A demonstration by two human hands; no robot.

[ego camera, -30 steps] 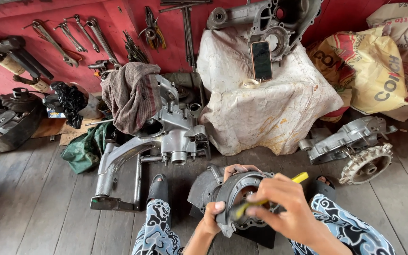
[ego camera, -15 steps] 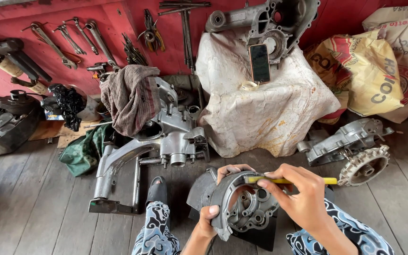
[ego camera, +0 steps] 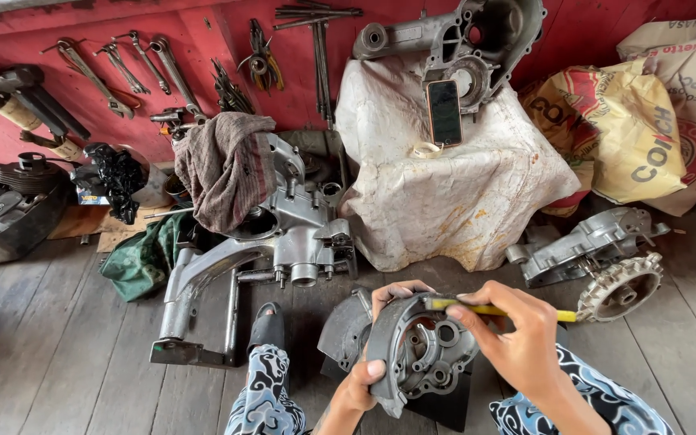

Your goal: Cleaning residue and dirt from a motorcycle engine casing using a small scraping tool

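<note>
- Left hand (ego camera: 362, 379) is wrapped around the lower rim of a grey metal engine cover (ego camera: 416, 350), thumb on the front edge and fingertips curled over the top, holding it upright just above the lap.
- Right hand (ego camera: 517, 342) is pinched shut on a yellow-handled tool (ego camera: 497, 309), held level, its tip touching the cover's upper rim.
- Looks to me like a scraping or picking step along the cover's mating edge; going on would call for the left hand to hold the cover steady and the tool tip to stay on that rim.
- One more dark part (ego camera: 346, 326) sits just behind the cover; I can't tell what it is.
- Knees in black-and-white patterned trousers (ego camera: 266, 395) frame both sides, with one dark sandal (ego camera: 267, 327) on the wooden floor (ego camera: 50, 354).
- Further out: one big engine casing (ego camera: 283, 234) with a striped rag (ego camera: 223, 165) over it, and one casing with a toothed wheel (ego camera: 620, 286) off to the right.
- One phone (ego camera: 445, 111) leans on a cloth-covered block (ego camera: 457, 193), with another casing (ego camera: 465, 40) on top.
- On the red wall (ego camera: 195, 48) I count three wrenches (ego camera: 126, 64).
</note>
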